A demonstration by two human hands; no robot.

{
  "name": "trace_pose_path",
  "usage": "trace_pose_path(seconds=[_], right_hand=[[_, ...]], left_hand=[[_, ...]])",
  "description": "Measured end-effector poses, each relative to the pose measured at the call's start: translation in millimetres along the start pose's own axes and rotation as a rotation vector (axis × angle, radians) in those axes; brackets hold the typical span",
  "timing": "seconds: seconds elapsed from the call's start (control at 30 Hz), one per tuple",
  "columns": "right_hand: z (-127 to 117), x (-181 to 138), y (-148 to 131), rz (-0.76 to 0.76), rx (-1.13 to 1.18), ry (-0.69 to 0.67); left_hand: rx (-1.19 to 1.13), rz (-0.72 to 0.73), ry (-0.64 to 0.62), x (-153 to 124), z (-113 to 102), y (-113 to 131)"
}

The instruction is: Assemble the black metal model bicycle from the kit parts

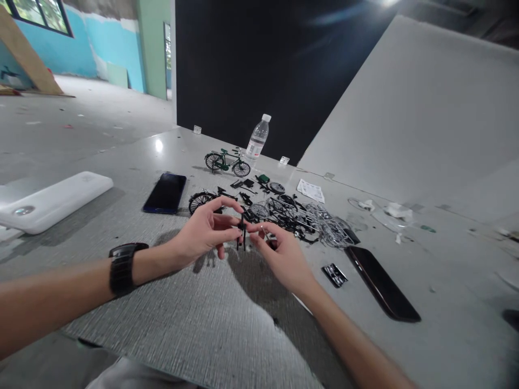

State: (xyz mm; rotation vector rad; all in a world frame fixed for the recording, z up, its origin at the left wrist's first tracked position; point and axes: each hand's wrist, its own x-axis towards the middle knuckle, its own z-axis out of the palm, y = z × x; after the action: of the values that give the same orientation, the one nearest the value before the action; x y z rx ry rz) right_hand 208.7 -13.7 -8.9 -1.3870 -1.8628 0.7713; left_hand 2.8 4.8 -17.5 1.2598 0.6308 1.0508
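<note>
My left hand [206, 229] pinches a small black fork-shaped part [242, 224] upright between thumb and fingers, its two prongs pointing down. The fingertips of my right hand [279, 251] meet that part from the other side. A thin silver piece [264, 232] shows between my right fingers; its kind is too small to make out. Just behind my hands lies a black model bicycle [201, 201], partly covered by my left hand. To its right spreads a heap of silver and black model bicycle parts [295, 213]. Farther back stands a green model bicycle [227, 162].
A dark phone [165, 193] and a white device [57, 200] lie to the left. At the right are a long dark case [383, 283] and a small packet [334, 275]. A water bottle [258, 138], a paper sheet [310, 190] and plastic scraps [393, 213] sit toward the back panels.
</note>
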Motion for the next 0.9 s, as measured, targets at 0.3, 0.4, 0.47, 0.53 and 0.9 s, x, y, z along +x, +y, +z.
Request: trace_pose_path(seconds=[0.3,0.4,0.47,0.53,0.9], right_hand=[[-24,6,1,-0.054,-0.248,0.055],[-33,8,5,-0.082,-0.352,0.037],[-37,9,9,-0.086,-0.438,0.014],[-39,10,12,-0.094,-0.516,0.003],[-31,11,19,-0.122,-0.724,-0.025]], left_hand=[[0.228,-0.026,0.099,5,-3,1],[0.309,-0.008,0.122,6,-6,-1],[0.355,-0.001,0.136,7,-7,-2],[0.384,-0.007,0.151,7,-7,-1],[0.397,-0.018,0.153,7,-6,0]])
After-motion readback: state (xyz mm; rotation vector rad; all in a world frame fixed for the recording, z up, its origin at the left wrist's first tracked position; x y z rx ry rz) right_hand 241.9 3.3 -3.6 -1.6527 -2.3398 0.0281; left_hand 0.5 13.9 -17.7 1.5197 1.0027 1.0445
